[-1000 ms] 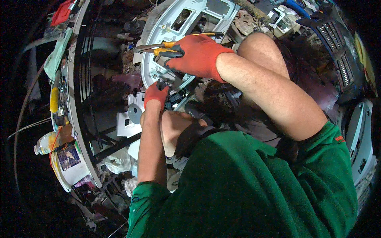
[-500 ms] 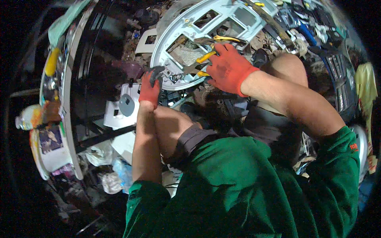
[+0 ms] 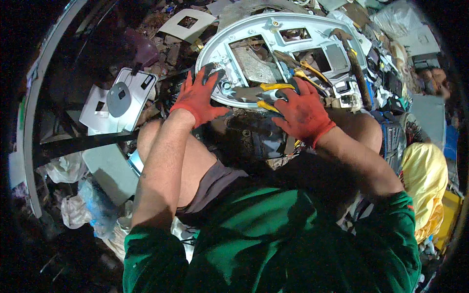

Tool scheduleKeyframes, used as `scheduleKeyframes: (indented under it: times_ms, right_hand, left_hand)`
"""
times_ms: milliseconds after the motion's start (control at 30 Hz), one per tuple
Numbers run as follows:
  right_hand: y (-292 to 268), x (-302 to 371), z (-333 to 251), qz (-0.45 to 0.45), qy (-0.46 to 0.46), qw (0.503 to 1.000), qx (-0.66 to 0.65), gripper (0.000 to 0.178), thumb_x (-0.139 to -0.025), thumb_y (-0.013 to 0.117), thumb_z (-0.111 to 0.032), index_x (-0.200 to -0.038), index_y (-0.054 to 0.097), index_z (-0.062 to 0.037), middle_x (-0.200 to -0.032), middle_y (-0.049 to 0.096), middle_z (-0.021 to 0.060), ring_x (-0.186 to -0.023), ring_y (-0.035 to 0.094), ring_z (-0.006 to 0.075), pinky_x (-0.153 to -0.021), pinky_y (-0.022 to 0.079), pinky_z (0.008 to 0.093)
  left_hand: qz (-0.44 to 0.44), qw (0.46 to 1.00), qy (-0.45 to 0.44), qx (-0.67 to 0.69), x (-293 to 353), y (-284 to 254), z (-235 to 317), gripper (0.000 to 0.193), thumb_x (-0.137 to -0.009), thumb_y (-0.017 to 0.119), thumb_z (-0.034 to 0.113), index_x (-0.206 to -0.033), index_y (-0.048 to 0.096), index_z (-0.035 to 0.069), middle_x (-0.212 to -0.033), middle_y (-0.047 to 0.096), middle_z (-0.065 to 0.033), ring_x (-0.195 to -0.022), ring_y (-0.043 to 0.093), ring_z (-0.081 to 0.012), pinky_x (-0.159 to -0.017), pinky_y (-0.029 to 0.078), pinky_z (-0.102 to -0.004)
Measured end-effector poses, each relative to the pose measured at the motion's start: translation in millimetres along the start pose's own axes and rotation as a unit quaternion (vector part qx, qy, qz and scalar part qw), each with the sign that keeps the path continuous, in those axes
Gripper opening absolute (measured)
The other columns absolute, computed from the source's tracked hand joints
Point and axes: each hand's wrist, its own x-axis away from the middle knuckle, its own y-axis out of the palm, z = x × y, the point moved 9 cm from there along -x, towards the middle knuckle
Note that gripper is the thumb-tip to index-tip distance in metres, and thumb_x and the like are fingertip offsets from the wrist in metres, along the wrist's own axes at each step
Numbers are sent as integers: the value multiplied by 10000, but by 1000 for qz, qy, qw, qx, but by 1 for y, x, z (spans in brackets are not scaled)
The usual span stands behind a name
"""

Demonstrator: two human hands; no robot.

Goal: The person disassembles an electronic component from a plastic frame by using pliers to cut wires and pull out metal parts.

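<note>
A large grey metal frame (image 3: 254, 34) with several cut-out openings lies tilted in front of me, over my knees. My left hand (image 3: 198, 97), in a red and black glove, presses flat against the frame's near left rim. My right hand (image 3: 300, 110), gloved the same way, is closed on yellow-handled pliers (image 3: 271, 90) whose jaws point left along the frame's lower edge. A hammer with a wooden handle (image 3: 356, 66) rests on the frame's right side.
Grey plastic panels (image 3: 119, 100) and a flat grey slab (image 3: 110, 171) lie at my left among scrap. Crumpled plastic bags (image 3: 93, 205) sit lower left. A yellow bag (image 3: 425, 180) and electronic scrap (image 3: 395, 63) crowd the right. A dark bar (image 3: 78, 144) crosses the left.
The view has swung so the frame sits more central. My left hand moved up from below onto the frame's rim. My right hand with the pliers dropped to the frame's lower edge.
</note>
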Motion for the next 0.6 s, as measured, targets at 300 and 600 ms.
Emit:
scheduleKeyframes:
  times_ms: [300, 600]
  right_hand:
    - [10, 0, 0, -18, -17, 1000, 17, 331, -814, 700, -472, -971, 657, -183, -1199, 600, 152, -1255, 474, 513, -1036, 369, 615]
    - [16, 0, 3, -34, -5, 999, 23, 346, -816, 690, -490, -984, 673, -189, -1211, 596, 145, -1262, 461, 499, -1037, 366, 604]
  left_hand:
    - [-14, 1000, -13, -2, 0, -2, 0, 1024, -758, 786, 523, -1583, 257, 228, -1647, 155, -176, -1489, 140, -505, -1215, 214, -549]
    - [2, 1000, -4, -12, -1, 1, 0, 1023, -742, 780, 519, -1577, 258, 240, -1631, 166, -230, -1465, 161, -549, -1209, 240, -546]
